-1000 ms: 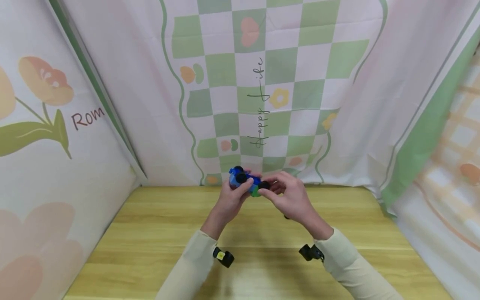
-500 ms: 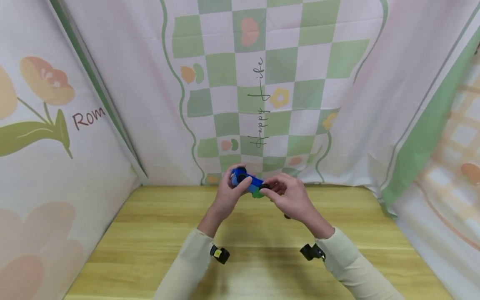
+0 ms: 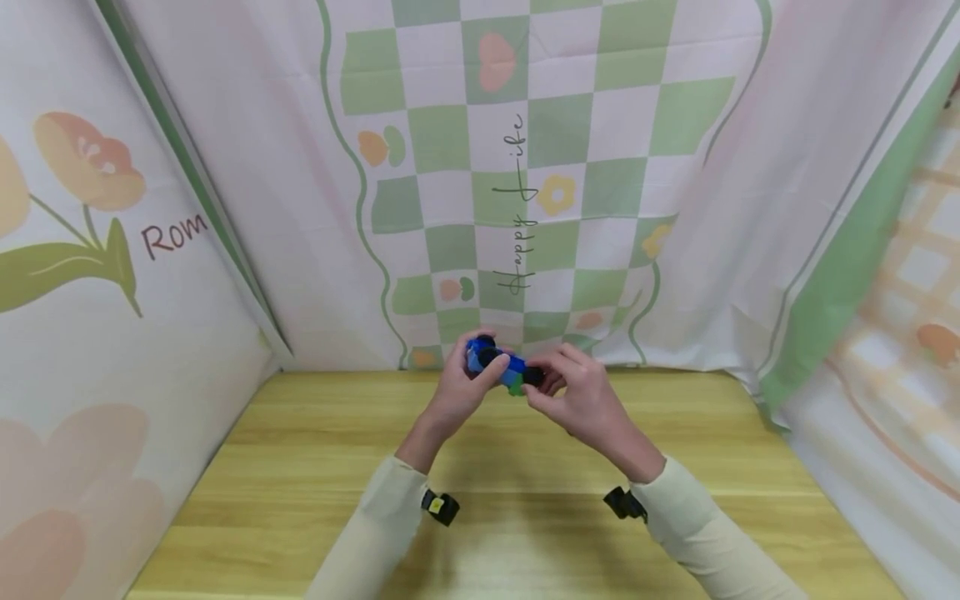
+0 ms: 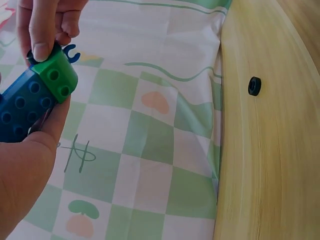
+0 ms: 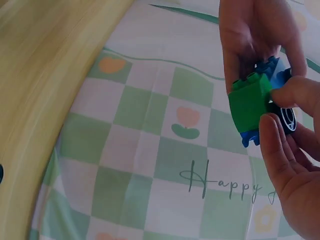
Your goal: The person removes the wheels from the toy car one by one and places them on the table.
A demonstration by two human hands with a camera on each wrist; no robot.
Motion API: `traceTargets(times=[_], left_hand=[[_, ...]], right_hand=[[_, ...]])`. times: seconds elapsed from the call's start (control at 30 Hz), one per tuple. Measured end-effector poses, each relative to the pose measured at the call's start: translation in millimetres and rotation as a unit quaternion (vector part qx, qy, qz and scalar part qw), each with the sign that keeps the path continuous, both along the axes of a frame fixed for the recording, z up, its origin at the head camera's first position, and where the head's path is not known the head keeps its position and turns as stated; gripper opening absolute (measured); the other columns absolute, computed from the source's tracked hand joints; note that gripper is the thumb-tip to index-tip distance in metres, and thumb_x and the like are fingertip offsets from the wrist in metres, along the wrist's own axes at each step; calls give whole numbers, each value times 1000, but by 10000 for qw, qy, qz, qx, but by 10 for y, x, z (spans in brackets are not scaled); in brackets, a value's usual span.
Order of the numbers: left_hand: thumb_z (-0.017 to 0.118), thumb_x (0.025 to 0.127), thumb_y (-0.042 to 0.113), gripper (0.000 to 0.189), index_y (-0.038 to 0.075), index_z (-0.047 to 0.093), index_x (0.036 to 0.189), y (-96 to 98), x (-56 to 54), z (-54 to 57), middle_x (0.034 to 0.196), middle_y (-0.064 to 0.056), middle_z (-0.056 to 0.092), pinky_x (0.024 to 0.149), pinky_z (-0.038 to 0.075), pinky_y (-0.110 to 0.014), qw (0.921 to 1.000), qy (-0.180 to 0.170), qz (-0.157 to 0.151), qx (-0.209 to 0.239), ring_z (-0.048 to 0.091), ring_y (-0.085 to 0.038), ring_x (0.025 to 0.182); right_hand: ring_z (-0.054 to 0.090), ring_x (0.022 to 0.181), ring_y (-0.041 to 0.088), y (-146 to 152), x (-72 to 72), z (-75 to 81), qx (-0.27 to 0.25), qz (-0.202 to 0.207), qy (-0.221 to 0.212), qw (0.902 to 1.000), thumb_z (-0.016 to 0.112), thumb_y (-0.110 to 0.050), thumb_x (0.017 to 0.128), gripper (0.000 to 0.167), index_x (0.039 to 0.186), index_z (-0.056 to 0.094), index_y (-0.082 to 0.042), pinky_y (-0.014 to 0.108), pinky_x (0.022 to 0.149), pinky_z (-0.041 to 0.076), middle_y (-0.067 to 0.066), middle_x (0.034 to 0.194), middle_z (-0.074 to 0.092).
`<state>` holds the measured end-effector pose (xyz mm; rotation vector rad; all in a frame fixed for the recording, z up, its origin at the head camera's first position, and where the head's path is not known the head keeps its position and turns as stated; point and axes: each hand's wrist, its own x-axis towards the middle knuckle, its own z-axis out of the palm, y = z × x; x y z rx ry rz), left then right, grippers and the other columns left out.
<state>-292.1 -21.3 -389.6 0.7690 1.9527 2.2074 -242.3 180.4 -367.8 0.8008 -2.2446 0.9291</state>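
My left hand (image 3: 456, 396) grips a toy car (image 3: 516, 364) of blue building bricks, held tilted above the table. Two black wheels sit at its far end, by the left thumb. A green brick (image 5: 250, 102) forms the near end. There my right hand (image 3: 581, 396) pinches a black wheel (image 5: 288, 118) between thumb and fingers, against the car's side. Whether that wheel is seated on its axle, I cannot tell. An open blue clip (image 4: 72, 53) sticks out beside the green brick, with no wheel on it.
A loose black wheel (image 4: 254, 86) lies on the wooden table (image 3: 337, 467) in the left wrist view; the right hand hides most of it in the head view. A checkered cloth (image 3: 558, 125) hangs behind the table, with more cloth at both sides.
The left hand and the car have shifted slightly right, and the car has turned a little. The right hand stays at the wheel, which sits slightly lower and further right.
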Motion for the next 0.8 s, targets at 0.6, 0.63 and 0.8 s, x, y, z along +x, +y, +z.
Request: traceTargets(times=[0.6, 0.63, 0.8], left_hand=[[66, 100, 22, 49, 16, 43, 144, -13, 26, 8, 128, -20, 56, 73, 55, -28, 9963, 299, 459, -667, 61, -22, 99], [66, 100, 23, 49, 16, 43, 143, -12, 26, 7, 127, -19, 55, 71, 54, -28, 9957, 343, 495, -707, 59, -21, 96], [66, 100, 23, 48, 16, 44, 142, -5, 24, 1, 126, -18, 54, 71, 54, -28, 9941, 481, 599, -771, 58, -21, 95]], right_hand=[[66, 75, 11, -20, 25, 47, 28, -373, -775, 9963, 84, -13, 84, 22, 102, 72, -7, 22, 65, 58, 4, 93, 67], [65, 75, 11, -23, 24, 47, 0, -414, -828, 9957, 85, -14, 84, 22, 101, 72, -7, 22, 65, 58, 4, 92, 67], [65, 74, 11, -47, 9, 50, -135, -567, -1037, 9929, 85, -14, 84, 19, 96, 72, -8, 22, 65, 58, 4, 90, 67]])
